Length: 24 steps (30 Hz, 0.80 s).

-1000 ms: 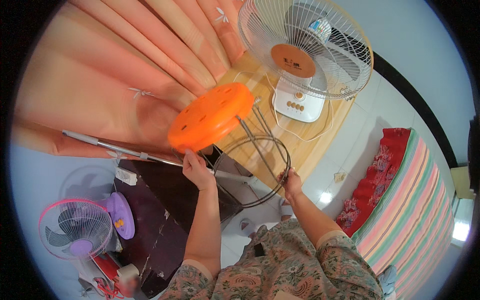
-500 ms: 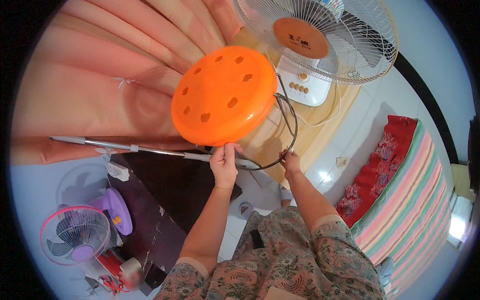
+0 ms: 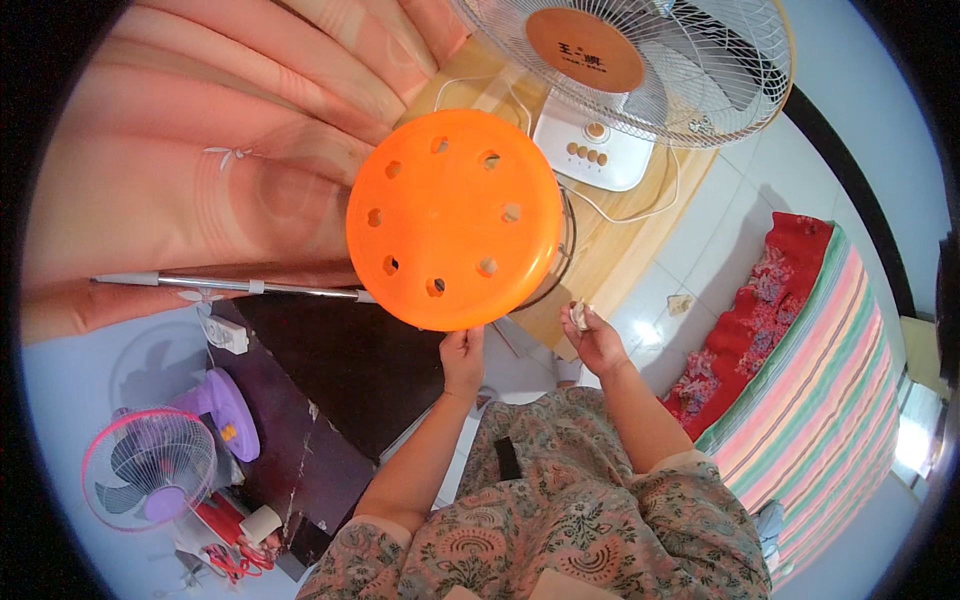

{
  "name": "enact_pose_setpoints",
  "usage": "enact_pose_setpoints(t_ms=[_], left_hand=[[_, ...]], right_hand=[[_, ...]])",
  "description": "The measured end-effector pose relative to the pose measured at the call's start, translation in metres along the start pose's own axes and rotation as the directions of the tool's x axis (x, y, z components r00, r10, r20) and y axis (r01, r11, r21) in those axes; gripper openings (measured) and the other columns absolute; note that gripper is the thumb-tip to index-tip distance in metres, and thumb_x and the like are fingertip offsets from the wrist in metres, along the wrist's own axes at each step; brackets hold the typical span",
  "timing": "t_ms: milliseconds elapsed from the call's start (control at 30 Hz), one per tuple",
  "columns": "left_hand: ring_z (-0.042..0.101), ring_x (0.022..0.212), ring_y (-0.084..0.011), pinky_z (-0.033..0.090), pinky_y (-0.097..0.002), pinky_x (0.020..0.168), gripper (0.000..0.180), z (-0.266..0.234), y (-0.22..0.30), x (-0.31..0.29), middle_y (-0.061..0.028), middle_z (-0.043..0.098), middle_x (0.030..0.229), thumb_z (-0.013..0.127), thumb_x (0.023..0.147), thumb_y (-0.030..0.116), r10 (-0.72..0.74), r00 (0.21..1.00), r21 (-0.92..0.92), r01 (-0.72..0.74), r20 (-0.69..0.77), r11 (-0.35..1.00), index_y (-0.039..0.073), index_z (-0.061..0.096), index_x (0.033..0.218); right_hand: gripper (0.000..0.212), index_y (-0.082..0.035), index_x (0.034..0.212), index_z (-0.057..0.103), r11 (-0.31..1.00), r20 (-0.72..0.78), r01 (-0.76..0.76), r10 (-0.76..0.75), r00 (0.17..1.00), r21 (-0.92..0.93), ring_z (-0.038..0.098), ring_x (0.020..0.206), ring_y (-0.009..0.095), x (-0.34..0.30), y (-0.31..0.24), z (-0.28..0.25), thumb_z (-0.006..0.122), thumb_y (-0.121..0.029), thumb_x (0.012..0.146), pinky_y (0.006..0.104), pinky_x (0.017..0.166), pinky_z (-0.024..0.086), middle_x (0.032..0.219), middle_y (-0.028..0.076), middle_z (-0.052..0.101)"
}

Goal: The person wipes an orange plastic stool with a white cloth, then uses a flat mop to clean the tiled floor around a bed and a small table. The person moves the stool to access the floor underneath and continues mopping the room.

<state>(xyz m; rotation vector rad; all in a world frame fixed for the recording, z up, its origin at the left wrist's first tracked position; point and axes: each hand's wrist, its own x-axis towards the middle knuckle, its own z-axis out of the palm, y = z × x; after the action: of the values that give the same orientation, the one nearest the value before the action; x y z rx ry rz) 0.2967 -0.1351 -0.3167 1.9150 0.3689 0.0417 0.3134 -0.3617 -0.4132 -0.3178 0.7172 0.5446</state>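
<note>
A round orange plastic stool (image 3: 455, 220) with a ring of holes in its seat is held up in front of me, its top toward my view. My left hand (image 3: 463, 365) is closed on the seat's near rim, with the fingers partly hidden beneath it. Dark metal rod legs (image 3: 568, 240) show behind the seat's right side; the rest of them is hidden. My right hand (image 3: 600, 348) is apart from the stool, to its lower right, pinching a crumpled whitish piece of tissue or cloth (image 3: 578, 317).
Behind the stool, a white table fan (image 3: 590, 150) with its cord stands on a wooden table (image 3: 625, 255). Pink curtains (image 3: 200, 120) and a metal pole (image 3: 300, 290) are at left. A dark tabletop (image 3: 300, 360), a purple fan (image 3: 165, 480) and a striped bed (image 3: 800, 400) lie around.
My right hand has left the stool's metal legs and moved slightly toward me, turning so the crumpled piece shows. The stool has tilted to face me more squarely, hiding most of its legs.
</note>
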Motion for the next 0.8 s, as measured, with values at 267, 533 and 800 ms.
enact_pose_setpoints(t_ms=[267,533,800], left_hand=[[0.055,0.088,-0.0131,0.042,-0.027,0.082,0.021,0.017,0.028,0.003,-0.0061,0.061,0.096,0.048,0.092,0.013,0.041,0.999,0.055,-0.042,0.007,0.998,-0.004,0.058,0.098],[0.047,0.051,-0.0084,0.039,-0.0214,0.048,0.026,-0.038,0.014,-0.038,-0.006,0.06,0.076,0.049,0.091,0.021,-0.399,0.897,0.016,0.403,0.188,0.915,0.002,0.059,0.105],[0.028,0.041,-0.0064,0.023,-0.0231,0.041,0.032,-0.132,0.045,-0.047,0.0055,0.032,0.05,0.049,0.091,0.032,-0.548,0.833,-0.395,0.531,0.079,0.75,0.002,0.058,0.1]], right_hand=[[0.025,-0.001,0.113,0.045,0.999,0.102,0.005,-0.009,0.995,0.037,0.056,0.099,0.023,-0.064,-0.012,0.015,0.041,-0.015,0.093,0.0305,0.083,0.05,0.114,0.015,0.054],[0.022,-0.003,0.11,0.045,0.997,0.091,-0.027,0.033,0.995,-0.067,0.054,0.077,0.016,-0.095,0.006,-0.003,0.044,-0.012,0.09,0.0243,0.066,0.048,0.089,0.006,0.054],[0.026,-0.015,0.07,0.047,0.992,-0.104,-0.1,0.093,0.99,-0.07,0.03,0.045,0.011,-0.134,0.024,0.014,0.049,-0.033,0.089,0.0228,0.041,0.025,0.053,-0.004,0.034]])
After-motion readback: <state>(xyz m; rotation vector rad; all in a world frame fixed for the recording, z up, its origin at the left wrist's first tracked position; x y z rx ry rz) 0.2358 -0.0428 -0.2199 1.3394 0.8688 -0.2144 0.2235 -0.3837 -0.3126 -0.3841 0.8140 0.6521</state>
